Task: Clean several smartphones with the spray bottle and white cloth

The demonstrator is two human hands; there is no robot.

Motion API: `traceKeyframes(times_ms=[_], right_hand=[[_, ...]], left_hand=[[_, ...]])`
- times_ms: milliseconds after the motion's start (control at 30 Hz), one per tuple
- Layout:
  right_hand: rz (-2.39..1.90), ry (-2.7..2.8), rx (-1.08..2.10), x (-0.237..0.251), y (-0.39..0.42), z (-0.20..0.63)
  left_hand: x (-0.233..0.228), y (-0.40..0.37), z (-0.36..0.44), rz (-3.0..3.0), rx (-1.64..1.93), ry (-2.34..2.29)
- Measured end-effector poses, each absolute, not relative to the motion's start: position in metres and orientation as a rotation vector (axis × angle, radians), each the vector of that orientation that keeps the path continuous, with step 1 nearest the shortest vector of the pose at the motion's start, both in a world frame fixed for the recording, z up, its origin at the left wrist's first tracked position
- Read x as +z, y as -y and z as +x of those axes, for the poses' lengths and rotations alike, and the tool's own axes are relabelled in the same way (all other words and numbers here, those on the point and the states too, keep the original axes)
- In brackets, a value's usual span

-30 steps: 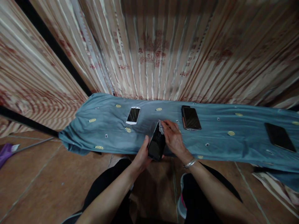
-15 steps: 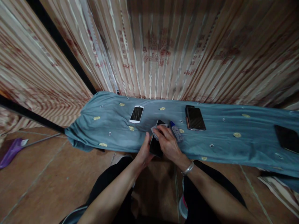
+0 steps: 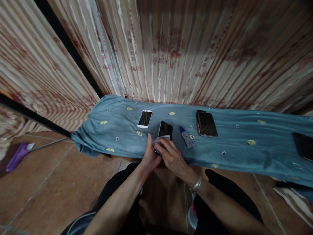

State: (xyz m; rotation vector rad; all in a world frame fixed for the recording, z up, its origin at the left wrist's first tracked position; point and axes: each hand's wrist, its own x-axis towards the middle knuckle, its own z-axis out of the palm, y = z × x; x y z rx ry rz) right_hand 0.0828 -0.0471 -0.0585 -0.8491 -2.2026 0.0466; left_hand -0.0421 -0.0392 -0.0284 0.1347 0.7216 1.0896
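A black phone [image 3: 165,130] lies flat on the blue patterned cloth [image 3: 117,130], screen up, near the front edge. My left hand [image 3: 149,156] grips its near left edge. My right hand [image 3: 171,156] presses a small grey wipe [image 3: 160,141] onto the near end of the screen; a silver bracelet [image 3: 196,184] is on that wrist. A small bottle with a blue cap [image 3: 186,137] lies just right of the phone.
A white phone [image 3: 145,118] lies to the left, a dark phone in a case [image 3: 206,123] to the right, another dark device [image 3: 304,146] at the far right edge. Striped curtains [image 3: 171,49] hang behind. A purple broom [image 3: 17,156] rests on the brown tiled floor.
The black phone went from being held tilted above the cloth's edge to lying flat on the cloth. My right hand with the wipe slid toward its near end. The bottle came into view.
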Motion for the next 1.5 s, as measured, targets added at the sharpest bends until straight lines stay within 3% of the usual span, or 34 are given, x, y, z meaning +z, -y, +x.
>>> traceKeyframes(times_ms=[1500], right_hand=[[-0.901,2.284,0.045,-0.054,0.036,0.106]], left_hand=[[-0.025,0.040,-0.028,0.153,1.141,-0.755]])
